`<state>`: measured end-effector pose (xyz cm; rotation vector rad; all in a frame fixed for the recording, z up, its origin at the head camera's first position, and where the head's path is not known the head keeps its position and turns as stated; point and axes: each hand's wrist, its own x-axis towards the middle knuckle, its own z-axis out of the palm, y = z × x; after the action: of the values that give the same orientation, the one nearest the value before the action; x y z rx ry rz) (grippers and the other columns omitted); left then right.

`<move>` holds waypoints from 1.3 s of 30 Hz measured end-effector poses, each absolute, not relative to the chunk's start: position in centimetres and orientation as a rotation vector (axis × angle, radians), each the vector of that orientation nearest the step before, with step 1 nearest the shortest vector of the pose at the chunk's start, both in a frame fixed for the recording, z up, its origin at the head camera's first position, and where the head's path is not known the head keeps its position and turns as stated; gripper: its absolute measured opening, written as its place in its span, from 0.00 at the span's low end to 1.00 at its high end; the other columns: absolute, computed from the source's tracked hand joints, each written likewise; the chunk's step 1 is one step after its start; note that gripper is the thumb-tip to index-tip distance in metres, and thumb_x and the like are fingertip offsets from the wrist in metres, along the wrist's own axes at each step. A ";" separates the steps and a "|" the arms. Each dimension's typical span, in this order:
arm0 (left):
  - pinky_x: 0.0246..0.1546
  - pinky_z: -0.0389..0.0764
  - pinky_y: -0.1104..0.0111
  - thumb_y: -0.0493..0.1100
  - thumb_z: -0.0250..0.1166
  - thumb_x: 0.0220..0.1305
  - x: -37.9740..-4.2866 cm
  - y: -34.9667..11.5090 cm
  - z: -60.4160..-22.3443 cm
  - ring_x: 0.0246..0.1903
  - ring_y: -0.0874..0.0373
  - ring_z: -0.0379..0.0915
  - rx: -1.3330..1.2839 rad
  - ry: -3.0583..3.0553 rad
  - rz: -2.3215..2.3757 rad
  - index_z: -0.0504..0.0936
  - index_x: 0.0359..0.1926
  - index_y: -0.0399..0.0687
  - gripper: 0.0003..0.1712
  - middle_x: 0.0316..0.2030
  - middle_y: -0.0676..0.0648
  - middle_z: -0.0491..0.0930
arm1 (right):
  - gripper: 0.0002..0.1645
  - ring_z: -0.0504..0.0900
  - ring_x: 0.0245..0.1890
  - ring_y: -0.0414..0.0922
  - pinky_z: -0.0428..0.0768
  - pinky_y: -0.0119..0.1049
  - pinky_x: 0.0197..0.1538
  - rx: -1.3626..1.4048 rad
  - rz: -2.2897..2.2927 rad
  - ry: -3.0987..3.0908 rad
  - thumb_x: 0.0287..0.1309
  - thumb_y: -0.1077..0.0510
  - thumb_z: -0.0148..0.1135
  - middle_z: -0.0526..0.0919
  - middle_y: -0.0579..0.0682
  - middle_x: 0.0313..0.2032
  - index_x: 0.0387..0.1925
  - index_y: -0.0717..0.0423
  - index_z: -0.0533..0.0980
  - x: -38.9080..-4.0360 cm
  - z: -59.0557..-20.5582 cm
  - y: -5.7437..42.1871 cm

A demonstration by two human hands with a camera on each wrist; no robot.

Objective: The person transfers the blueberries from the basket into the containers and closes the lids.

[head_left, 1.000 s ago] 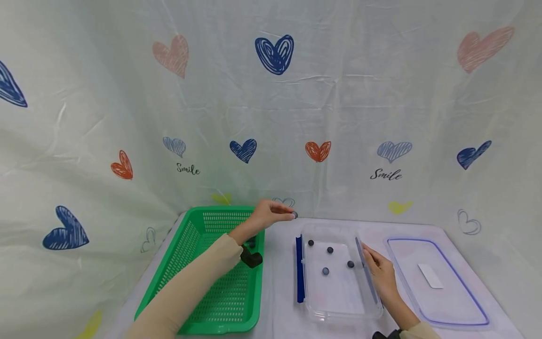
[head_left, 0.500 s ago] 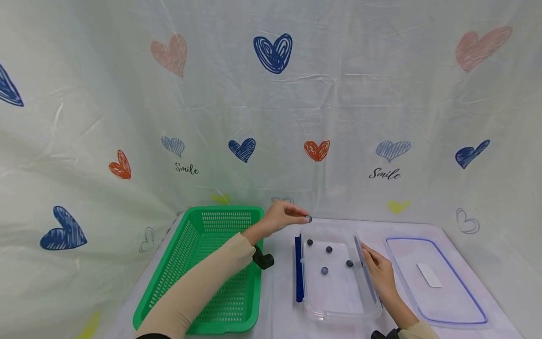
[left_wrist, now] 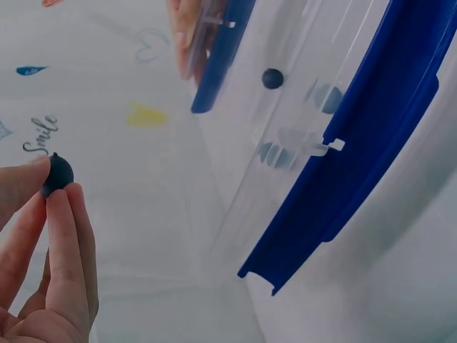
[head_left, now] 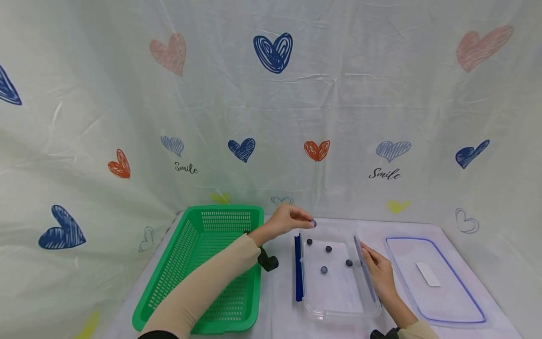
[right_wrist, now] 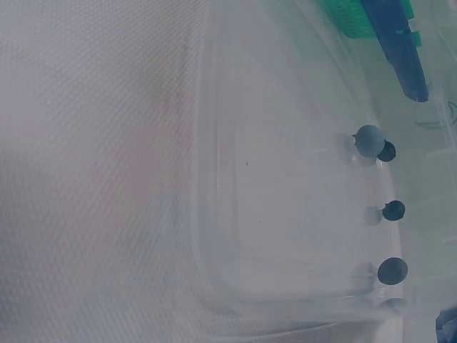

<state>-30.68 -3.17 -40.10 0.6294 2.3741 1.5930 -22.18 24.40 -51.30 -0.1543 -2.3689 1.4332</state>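
Between thumb and fingertips, my left hand (head_left: 284, 221) pinches a dark blueberry (left_wrist: 60, 175) above the far left edge of a clear plastic container (head_left: 336, 296). Several blueberries (head_left: 324, 270) lie apart on the container's floor. In the head view, my right hand (head_left: 379, 275) grips the raised latch flap (head_left: 367, 270) on the container's right side, thumb on the near face. The blue latch flap (head_left: 298, 268) on the left side hangs outward. In the right wrist view the container's inside shows, but the right hand itself is hardly visible.
Left of the container stands a green slotted basket (head_left: 254, 301), partly covered by the left sleeve. A clear lid with a blue seal (head_left: 455, 263) and a white label (head_left: 428, 274) lies flat at the right. A heart-printed curtain (head_left: 271, 108) hangs behind the table.
My left hand has carried the blueberry right and slightly down, from beside the basket to over the container's far left edge. The right hand keeps its grip on the flap.
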 end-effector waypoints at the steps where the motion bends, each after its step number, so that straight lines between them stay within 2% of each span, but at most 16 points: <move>1: 0.39 0.78 0.70 0.47 0.71 0.49 -30.7 -3.1 -40.2 0.34 0.62 0.77 0.630 2.377 1.586 0.86 0.37 0.51 0.12 0.33 0.56 0.83 | 0.24 0.71 0.36 0.27 0.68 0.15 0.35 -0.154 1.433 -2.368 0.64 0.48 0.53 0.78 0.57 0.50 0.54 0.58 0.75 -22.2 -51.3 24.4; 14: 0.41 0.77 0.68 0.45 0.71 0.50 -30.3 -2.5 -40.7 0.35 0.63 0.76 0.601 2.394 1.502 0.86 0.35 0.51 0.10 0.33 0.57 0.82 | 0.23 0.68 0.42 0.19 0.67 0.12 0.39 -0.161 1.446 -2.362 0.63 0.47 0.53 0.77 0.53 0.51 0.54 0.56 0.76 -22.0 -51.0 24.2; 28: 0.37 0.77 0.70 0.44 0.71 0.51 -30.7 -2.5 -42.1 0.32 0.64 0.77 0.619 2.406 1.458 0.87 0.34 0.50 0.08 0.30 0.56 0.83 | 0.23 0.68 0.41 0.18 0.66 0.11 0.39 -0.160 1.439 -2.358 0.63 0.48 0.54 0.77 0.55 0.51 0.53 0.57 0.76 -22.1 -51.2 24.2; 39: 0.37 0.77 0.71 0.44 0.70 0.52 -30.7 -2.6 -42.2 0.31 0.64 0.77 0.601 2.431 1.455 0.86 0.34 0.51 0.07 0.31 0.57 0.83 | 0.23 0.70 0.38 0.22 0.67 0.14 0.35 -0.160 1.424 -2.360 0.63 0.49 0.54 0.78 0.56 0.50 0.53 0.57 0.76 -22.1 -51.2 24.2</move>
<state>-30.69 -2.63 -42.24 0.6006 2.4312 1.4546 -22.13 24.23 -51.17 -0.1600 -2.3599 1.4236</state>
